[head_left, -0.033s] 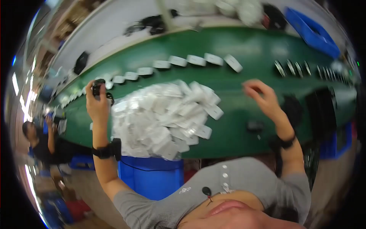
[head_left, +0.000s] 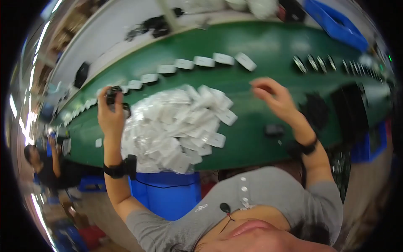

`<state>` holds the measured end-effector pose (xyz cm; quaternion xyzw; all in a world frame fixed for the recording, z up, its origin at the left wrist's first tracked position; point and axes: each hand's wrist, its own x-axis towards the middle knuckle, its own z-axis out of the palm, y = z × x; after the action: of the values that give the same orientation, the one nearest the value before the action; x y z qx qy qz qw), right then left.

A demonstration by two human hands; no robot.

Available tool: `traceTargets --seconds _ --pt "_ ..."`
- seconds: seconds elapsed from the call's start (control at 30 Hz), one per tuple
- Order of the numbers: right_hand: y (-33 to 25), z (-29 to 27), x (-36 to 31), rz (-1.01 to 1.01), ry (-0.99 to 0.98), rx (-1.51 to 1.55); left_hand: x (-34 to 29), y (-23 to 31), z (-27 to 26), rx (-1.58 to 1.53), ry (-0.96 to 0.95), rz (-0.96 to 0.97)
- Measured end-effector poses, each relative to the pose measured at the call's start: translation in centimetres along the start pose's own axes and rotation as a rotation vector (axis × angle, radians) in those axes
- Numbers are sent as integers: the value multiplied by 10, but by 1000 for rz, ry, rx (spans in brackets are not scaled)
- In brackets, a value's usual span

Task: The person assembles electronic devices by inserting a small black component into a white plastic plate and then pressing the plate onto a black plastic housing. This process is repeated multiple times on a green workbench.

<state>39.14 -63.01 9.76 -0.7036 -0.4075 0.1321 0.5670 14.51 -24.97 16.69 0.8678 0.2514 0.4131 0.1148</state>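
My left hand [head_left: 111, 113] is raised over the left of the green table [head_left: 247, 147], its thumb and fingers closed round a small black object [head_left: 112, 95] whose exact kind I cannot make out. Another dark piece [head_left: 126, 110] shows beside that hand, partly hidden. Next to it lies a big pile of flat white packets [head_left: 172, 126], some in clear plastic. My right hand [head_left: 275, 98] hovers right of the pile, fingers loosely bent, thumb apart, nothing visible in it. Beyond the pile runs a curved row of white-topped small boxes [head_left: 204, 61].
Slim dark pieces [head_left: 322, 64] stand in a row at the far right, before a blue tray [head_left: 336, 23]. A small black block [head_left: 275, 130], a dark heap [head_left: 314, 110] and a black box [head_left: 350, 109] lie at right. Another person [head_left: 42, 161] sits at far left.
The whole view has shifted slightly. My right hand has moved a little left, toward the pile. My left hand keeps hold of the black object.
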Motion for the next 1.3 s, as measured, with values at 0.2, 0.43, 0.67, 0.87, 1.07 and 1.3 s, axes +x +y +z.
traceTargets --seconds 0.2,0.43,0.67,0.87,1.07,1.3 --pt "1 29 -42 -29 -208 369 -97 200 128 -329 -557 325" --pt "75 -19 -60 45 71 175 -151 260 216 -252 -427 264" --pt "91 -42 -59 89 37 61 -166 243 219 -316 -426 148" --pt "82 -54 -69 135 25 -37 -183 223 197 -370 -438 85" --pt "71 -61 -73 116 14 -174 -191 210 172 -340 -506 124" --pt "75 -79 -88 -43 28 -628 -220 203 150 -234 -502 141"
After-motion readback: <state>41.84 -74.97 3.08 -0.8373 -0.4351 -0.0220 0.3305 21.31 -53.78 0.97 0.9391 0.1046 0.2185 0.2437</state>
